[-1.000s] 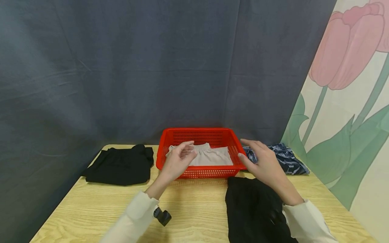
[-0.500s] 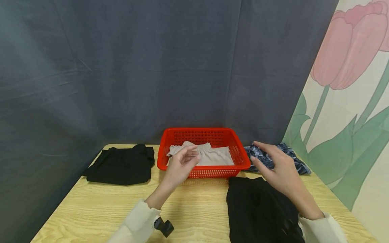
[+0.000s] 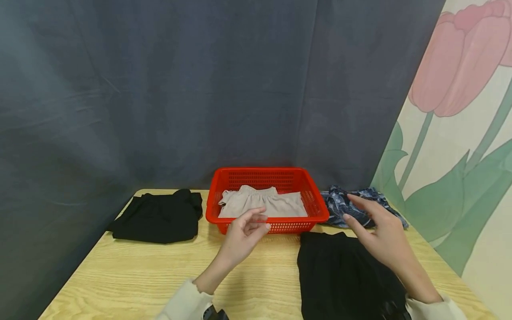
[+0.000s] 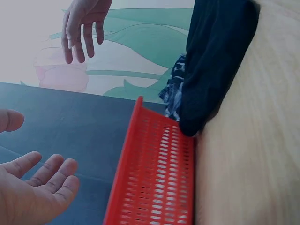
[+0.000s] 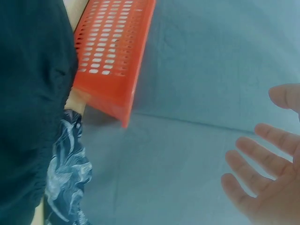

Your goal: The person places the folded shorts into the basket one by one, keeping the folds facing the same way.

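Note:
My left hand [image 3: 242,240] hovers in front of the red basket [image 3: 270,225], its fingers loosely bent and holding nothing. Inside that basket lies a beige garment with a gathered waistband [image 3: 266,202]. My right hand [image 3: 380,235] is raised over a black garment [image 3: 340,275] on the table, fingers apart and nothing between them. Behind it sits a crumpled dark blue patterned garment [image 3: 344,206], partly covered by the right hand in the head view. In the wrist views both hands show relaxed, spread fingers [image 4: 51,176], away from the basket and the cloth.
A folded black garment [image 3: 160,218] lies at the left back of the wooden table [image 3: 132,275]. A dark grey curtain [image 3: 200,89] hangs behind. On the right stands a wall with painted tulips [image 3: 460,66].
Both hands have drawn back from the basket toward the near side, the right one also moving rightward. More of the beige and blue garments shows now. Basket and clothes stay in place.

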Tool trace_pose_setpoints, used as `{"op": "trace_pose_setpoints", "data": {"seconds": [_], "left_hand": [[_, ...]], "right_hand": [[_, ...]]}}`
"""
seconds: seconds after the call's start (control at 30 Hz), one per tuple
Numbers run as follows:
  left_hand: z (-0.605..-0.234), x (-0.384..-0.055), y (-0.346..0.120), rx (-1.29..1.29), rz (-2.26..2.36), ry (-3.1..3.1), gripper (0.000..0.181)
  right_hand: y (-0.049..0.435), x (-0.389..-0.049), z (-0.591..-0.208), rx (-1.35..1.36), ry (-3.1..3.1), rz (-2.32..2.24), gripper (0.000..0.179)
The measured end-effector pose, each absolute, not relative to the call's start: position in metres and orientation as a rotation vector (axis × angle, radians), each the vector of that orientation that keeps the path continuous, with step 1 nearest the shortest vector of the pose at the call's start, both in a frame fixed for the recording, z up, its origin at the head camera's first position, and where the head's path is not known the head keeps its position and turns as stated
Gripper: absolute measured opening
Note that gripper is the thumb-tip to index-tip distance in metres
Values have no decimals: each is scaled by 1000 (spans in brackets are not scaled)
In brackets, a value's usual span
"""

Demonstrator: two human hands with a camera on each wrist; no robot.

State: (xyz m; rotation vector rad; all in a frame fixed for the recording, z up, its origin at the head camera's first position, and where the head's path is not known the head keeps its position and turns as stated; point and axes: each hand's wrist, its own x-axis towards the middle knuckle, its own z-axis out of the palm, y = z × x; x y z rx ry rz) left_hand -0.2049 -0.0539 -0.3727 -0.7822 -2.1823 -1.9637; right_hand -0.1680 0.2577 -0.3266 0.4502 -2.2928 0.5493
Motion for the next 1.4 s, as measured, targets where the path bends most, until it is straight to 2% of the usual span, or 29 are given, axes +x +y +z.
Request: {"op": "trace_pose_setpoints", "data": {"seconds": [0.67,1.17,1.4], "left_hand": [[-399,-204,-34,-714,-2078,-2298,43],[-414,-205,-20,-637,-2208,-2410,44],[-422,-207,-12,-604,-2232,-2410,41]], "right_hand": [[293,-154,-347,238,-2457,707,46],[315,-151,-363,144,-2480,986,43],[331,-143,-373,24,-2574,980,48]]}}
